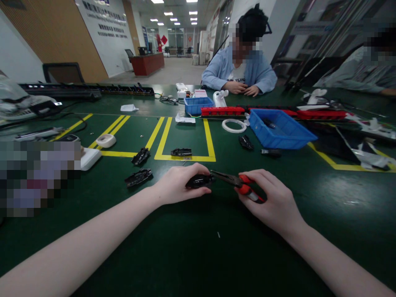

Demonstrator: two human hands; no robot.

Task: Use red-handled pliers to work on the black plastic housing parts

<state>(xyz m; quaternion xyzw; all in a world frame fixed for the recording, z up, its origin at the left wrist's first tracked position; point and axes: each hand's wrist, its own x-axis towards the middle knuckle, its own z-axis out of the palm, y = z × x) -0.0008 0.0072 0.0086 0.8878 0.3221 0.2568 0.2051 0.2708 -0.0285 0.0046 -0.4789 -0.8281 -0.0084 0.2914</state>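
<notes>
Head cam shows the left hand (177,185) pinning a small black plastic part (199,180) to the green table (198,247), while the right hand (266,198) grips red-handled pliers (238,183) pointing left, nose touching the part's right end.

Dim overhead light, warped edges
</notes>
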